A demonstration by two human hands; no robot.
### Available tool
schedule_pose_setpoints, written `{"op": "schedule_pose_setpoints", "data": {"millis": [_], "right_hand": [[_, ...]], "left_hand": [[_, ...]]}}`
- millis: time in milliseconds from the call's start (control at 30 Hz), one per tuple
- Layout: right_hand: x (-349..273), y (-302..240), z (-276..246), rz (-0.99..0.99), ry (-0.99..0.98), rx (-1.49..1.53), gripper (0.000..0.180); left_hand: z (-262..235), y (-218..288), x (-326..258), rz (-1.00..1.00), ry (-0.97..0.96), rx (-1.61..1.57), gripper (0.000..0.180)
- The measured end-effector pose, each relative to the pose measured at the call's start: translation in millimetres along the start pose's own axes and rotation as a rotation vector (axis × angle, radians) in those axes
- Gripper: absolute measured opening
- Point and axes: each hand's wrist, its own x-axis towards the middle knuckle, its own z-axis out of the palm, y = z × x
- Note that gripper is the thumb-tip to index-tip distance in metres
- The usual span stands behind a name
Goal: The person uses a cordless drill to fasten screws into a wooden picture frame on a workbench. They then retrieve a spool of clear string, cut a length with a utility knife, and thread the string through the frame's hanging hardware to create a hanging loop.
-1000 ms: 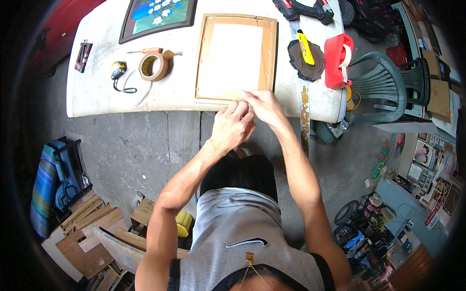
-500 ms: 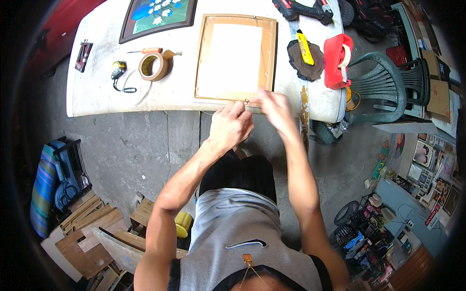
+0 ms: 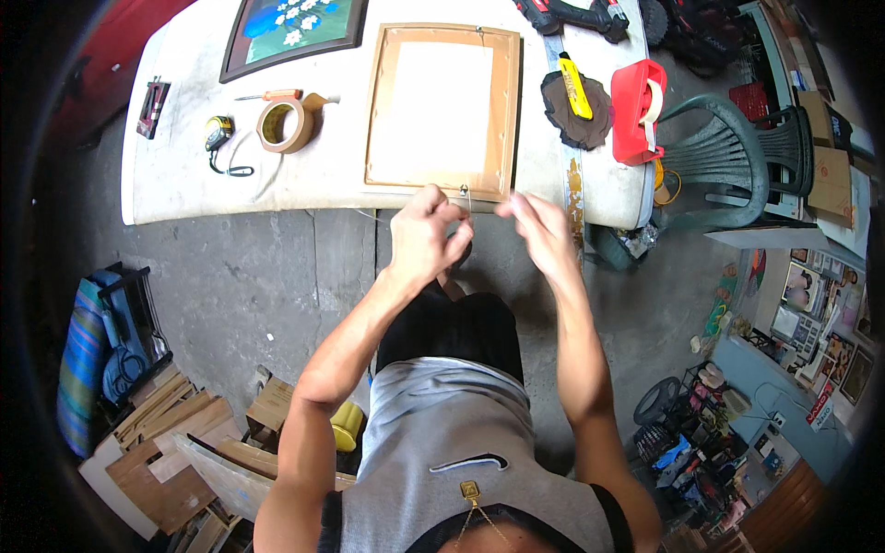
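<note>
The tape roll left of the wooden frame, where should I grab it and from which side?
Grip the brown tape roll from above, pinching its ring wall through the open centre on its near side. It lies flat on the white table; its loose tail points right, and an orange-handled screwdriver lies just behind it.

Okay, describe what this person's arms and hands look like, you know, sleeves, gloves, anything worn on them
Both arms are bare from shoulder to fingertips: the grey top is sleeveless with dark trim at the armholes. The left hand and right hand wear no gloves. No watch, bracelet or ring shows on either wrist or on the fingers, though small rings would be hard to make out at this size.
</note>
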Motion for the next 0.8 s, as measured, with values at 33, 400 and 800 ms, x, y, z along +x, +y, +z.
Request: {"op": "schedule_pose_setpoints", "data": {"millis": [33,400,800], "right_hand": [[15,-14,17,0.100,-0.081,0.013,0.039],[-52,7,4,0.079,-0.896,-0.098,0.021],[26,-11,19,0.162,-0.228,-0.033,0.026]], "left_hand": [[0,2,0,0.142,-0.023,0.142,0.009],[7,-15,5,-0.744,-0.406,-2.055,0.008],[0,3,0,0.425,-0.001,0.390,0.020]]}}
